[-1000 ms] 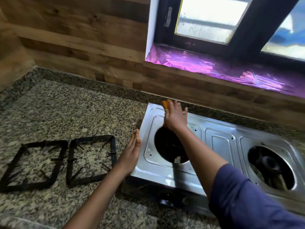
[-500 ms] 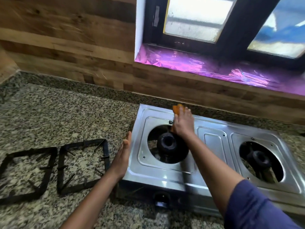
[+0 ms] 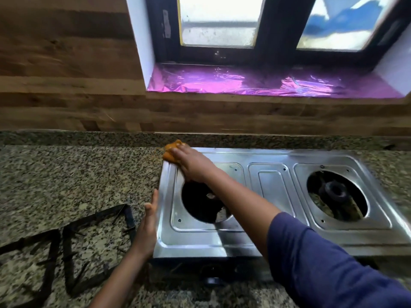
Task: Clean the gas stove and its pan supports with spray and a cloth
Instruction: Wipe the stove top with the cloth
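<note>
A steel two-burner gas stove (image 3: 273, 181) sits on the granite counter with both pan supports off. My right hand (image 3: 192, 163) presses an orange cloth (image 3: 171, 150) onto the stove's far left corner, its fingers flat over the cloth. My left hand (image 3: 148, 223) lies with straight fingers against the stove's left edge. Two black square pan supports (image 3: 97, 247) (image 3: 29, 263) lie flat on the counter, left of the stove. No spray bottle is in view.
The granite counter (image 3: 77, 181) stretches left of the stove. A wood-panelled wall (image 3: 66, 96) rises behind it. Above the stove a window sill covered in shiny purple foil (image 3: 255, 83) sits under a dark-framed window.
My right hand has slid the orange cloth left, from behind the left burner to the stove's far left corner. The left hand stays on the stove's left edge. The camera has shifted.
</note>
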Demonstrator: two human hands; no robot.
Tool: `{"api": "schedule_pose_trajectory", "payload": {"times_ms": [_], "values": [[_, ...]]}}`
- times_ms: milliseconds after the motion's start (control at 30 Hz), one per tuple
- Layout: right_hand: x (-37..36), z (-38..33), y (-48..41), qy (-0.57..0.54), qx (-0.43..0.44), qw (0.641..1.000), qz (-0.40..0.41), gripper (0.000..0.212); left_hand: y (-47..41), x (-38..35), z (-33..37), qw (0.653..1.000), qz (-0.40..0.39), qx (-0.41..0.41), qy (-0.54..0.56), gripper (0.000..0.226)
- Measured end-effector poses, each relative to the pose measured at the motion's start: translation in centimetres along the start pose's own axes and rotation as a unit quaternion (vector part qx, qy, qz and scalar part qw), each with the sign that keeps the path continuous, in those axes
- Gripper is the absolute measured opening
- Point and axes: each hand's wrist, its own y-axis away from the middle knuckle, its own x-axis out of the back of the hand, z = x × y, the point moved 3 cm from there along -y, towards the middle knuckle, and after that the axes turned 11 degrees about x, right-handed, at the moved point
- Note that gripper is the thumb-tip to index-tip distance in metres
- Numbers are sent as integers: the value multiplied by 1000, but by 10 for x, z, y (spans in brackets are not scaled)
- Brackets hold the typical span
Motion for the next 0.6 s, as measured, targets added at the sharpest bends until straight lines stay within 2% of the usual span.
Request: {"api": "schedule_pose_trajectory", "payload": {"times_ms": [100,233,300,367,500,600], "values": [[25,52,31,41,-111,992,42,61,-4,3,-6,1000,-10,10,19,70],[64,123,110,104,-244,961,85,52,-2,4,-6,999,-21,14,45,68],[79,152,156,129,-309,936,109,51,1,3,0,999,-17,10,46,72],[84,166,191,102,-360,917,138,51,5,1,5,999,-11,4,39,80],[68,147,204,74,-377,908,169,57,9,-2,12,999,-16,7,46,105],[48,113,173,63,-339,925,160,57,9,-3,14,999,-14,11,46,117]]}}
